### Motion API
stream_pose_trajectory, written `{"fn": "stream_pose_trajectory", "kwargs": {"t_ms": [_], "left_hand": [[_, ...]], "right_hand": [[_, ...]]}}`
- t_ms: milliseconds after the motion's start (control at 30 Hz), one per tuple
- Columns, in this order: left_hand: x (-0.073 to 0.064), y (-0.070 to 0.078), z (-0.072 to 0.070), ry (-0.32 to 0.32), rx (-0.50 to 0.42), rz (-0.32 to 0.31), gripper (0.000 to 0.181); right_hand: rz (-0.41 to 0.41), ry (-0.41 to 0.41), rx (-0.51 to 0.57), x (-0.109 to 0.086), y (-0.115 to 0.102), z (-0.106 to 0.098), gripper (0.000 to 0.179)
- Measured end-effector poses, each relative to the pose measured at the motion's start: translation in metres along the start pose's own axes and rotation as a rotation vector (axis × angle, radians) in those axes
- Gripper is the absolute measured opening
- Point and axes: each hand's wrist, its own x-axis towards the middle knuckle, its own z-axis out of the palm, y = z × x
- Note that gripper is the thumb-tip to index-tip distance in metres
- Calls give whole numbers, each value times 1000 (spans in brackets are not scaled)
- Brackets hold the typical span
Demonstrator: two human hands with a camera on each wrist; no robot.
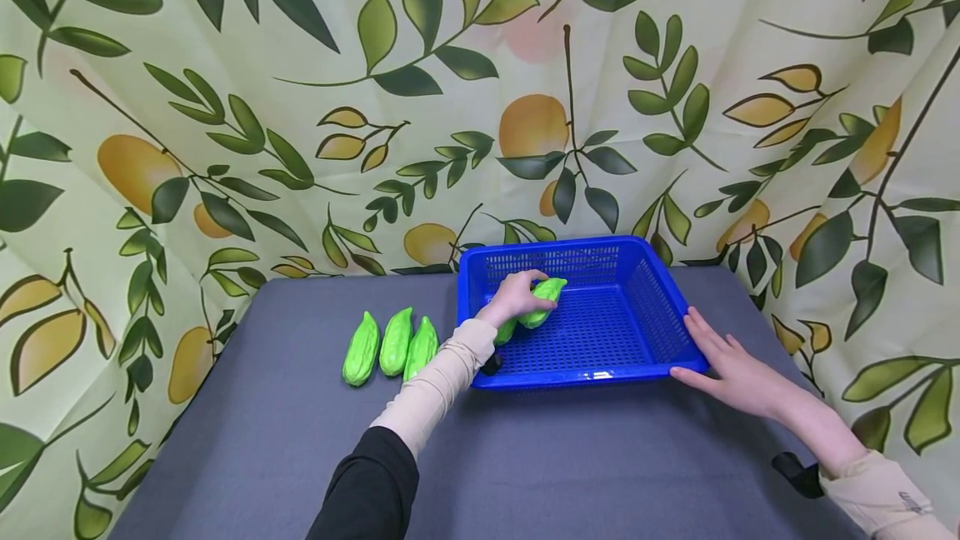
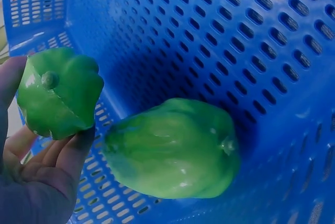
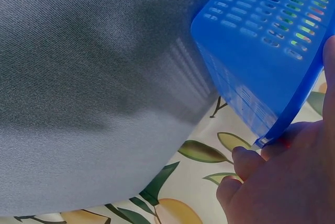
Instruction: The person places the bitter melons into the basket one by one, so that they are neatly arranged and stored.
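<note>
My left hand (image 1: 517,297) grips a bright green bitter gourd (image 1: 544,304) between thumb and fingers, inside the left part of a blue plastic basket (image 1: 585,376). In the left wrist view, the stem end of this held gourd (image 2: 60,93) faces the camera. A second gourd (image 2: 172,150) lies in the basket beside it, against the perforated wall; in the head view my left hand and wrist partly hide it. At the basket's front right corner, my right hand (image 1: 738,373) rests against the rim (image 3: 306,90) with its fingers mostly straight and the thumb spread.
Left of the basket, three more green gourds (image 1: 396,342) lie side by side on the grey tablecloth (image 1: 247,440); my left sleeve overlaps the rightmost. Behind the table hangs a curtain (image 1: 420,157) printed with fruit and leaves. The basket stands near the table's back edge.
</note>
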Motion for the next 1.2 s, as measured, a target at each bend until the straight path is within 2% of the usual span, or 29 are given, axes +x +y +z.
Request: {"fn": "stream_pose_trajectory", "kwargs": {"t_ms": [467, 767, 1200], "left_hand": [[-2, -4, 4, -33, 152, 37, 57], [1, -7, 7, -32, 276, 54, 57], [5, -11, 14, -12, 409, 66, 56]], "right_hand": [[-19, 0, 21, 0, 1, -1, 91], [-22, 2, 17, 0, 2, -1, 91], [-11, 2, 12, 0, 1, 0, 92]]}}
